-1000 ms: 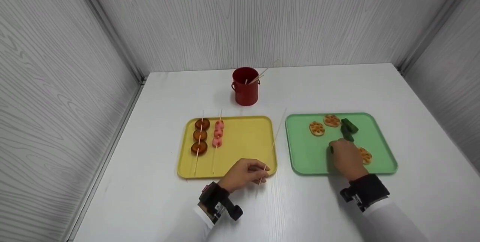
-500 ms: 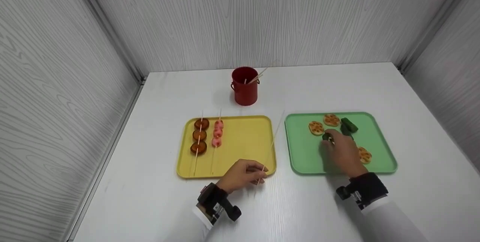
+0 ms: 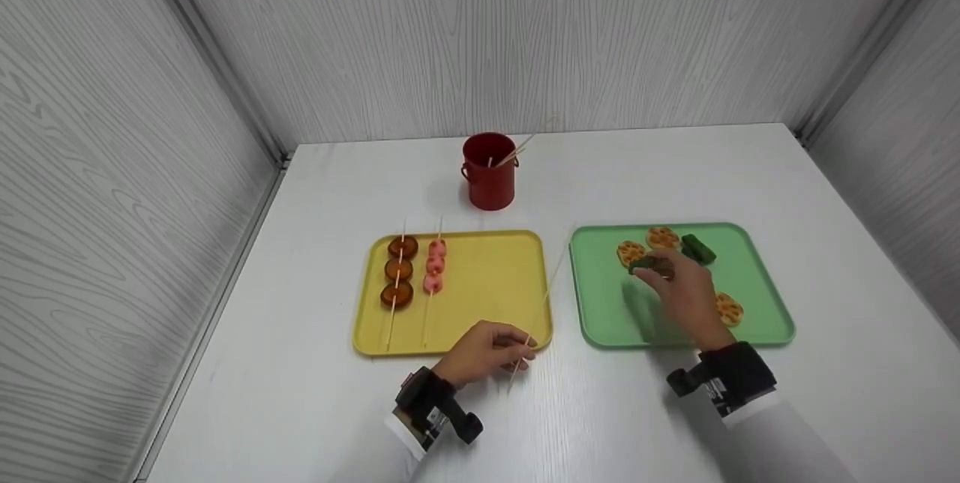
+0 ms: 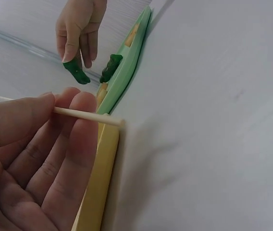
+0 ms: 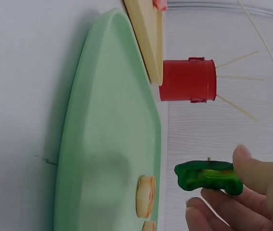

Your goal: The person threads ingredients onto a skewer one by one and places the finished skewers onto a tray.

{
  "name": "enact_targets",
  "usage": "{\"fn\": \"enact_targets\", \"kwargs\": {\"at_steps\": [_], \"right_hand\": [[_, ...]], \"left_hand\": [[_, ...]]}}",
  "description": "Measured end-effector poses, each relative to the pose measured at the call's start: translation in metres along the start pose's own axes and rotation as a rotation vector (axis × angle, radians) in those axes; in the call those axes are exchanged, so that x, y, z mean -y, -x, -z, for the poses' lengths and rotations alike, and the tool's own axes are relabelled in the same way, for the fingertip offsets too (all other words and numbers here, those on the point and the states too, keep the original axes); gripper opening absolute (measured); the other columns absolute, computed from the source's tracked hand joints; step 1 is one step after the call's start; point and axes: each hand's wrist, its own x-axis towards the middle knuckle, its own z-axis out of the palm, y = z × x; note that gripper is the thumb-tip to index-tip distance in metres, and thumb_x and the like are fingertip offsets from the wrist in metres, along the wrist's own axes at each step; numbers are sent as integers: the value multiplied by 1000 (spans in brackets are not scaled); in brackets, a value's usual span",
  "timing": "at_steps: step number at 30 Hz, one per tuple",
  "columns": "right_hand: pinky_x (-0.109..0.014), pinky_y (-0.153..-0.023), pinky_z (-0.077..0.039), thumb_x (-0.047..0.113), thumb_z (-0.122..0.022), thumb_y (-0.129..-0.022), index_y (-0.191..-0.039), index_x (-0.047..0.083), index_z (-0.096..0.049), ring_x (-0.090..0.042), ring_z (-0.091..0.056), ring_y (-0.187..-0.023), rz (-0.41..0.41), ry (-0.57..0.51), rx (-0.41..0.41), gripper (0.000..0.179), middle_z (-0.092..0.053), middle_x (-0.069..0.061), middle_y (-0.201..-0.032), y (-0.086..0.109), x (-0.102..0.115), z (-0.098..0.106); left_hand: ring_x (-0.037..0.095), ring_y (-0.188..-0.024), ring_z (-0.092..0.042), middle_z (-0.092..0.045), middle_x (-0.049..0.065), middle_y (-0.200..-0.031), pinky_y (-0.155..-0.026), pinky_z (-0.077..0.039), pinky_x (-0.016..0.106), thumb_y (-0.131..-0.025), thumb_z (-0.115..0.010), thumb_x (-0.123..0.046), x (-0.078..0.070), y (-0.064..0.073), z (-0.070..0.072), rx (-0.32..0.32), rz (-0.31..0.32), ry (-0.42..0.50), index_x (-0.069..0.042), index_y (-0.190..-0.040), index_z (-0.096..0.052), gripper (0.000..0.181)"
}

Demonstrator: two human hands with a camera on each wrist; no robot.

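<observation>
My left hand [image 3: 487, 353] pinches a thin wooden skewer [image 4: 86, 115] between thumb and fingertips, by the yellow tray's front right corner. In the head view that skewer slants up and away to the right, past the tray's side. Over the green tray [image 3: 611, 318], my right hand [image 3: 688, 299] pinches a piece of green pepper [image 5: 206, 176] between thumb and fingers. The right wrist view shows the pepper raised above the tray, with a small stub on one side. Another green pepper piece [image 3: 698, 250] and several lotus root slices [image 3: 663, 238] lie on the green tray.
On the yellow tray [image 3: 487, 243] lie two loaded skewers, one with brown round slices [image 3: 398, 270], one with pink pieces [image 3: 435, 265]. Behind it stands a red bucket [image 3: 491, 187] holding several skewers. Wood-grained panels [image 3: 480, 40] enclose the back and sides.
My right hand has lifted the green pepper piece off the green tray and moved slightly left and away with it. My left hand stays almost still with the skewer.
</observation>
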Motion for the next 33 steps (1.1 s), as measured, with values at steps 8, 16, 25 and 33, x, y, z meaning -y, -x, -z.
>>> {"fn": "enact_targets", "kwargs": {"at_steps": [8, 16, 25, 33], "right_hand": [[-43, -78, -52, 41, -57, -98, -134, 9, -56, -30, -64, -99, -117, -163, 81, 49, -68, -15, -107, 4, 58, 18], [-28, -81, -56, 30, -59, -98, -121, -4, -62, -16, -68, -88, -233, -446, 101, 41, -67, -13, -102, 6, 87, 25], [-29, -69, -57, 27, -63, -96, -115, -6, -66, -18, -68, -76, -280, -358, 96, 38, -69, -20, -97, 6, 89, 17], [-32, -83, -56, 18, -61, -97, -130, -10, -54, -23, -70, -89, -285, -591, 129, 44, -67, -18, -109, 6, 90, 17]], "left_hand": [[32, -85, -70, -70, 24, -97, -70, -57, 30, -94, -62, -2, 1, 2, -1, 14, -12, -15, 7, -109, -68, 19], [30, -86, -70, -72, 19, -96, -70, -57, 30, -94, -62, -4, 2, 1, -2, 18, -9, -34, 6, -109, -68, 18], [32, -87, -70, -71, 18, -97, -73, -58, 38, -94, -62, -4, 0, 2, -1, 17, -15, -32, 4, -109, -69, 18], [30, -86, -70, -71, 21, -98, -71, -57, 32, -93, -63, -4, 1, 1, -2, 30, -11, -44, 6, -111, -69, 20]]}}
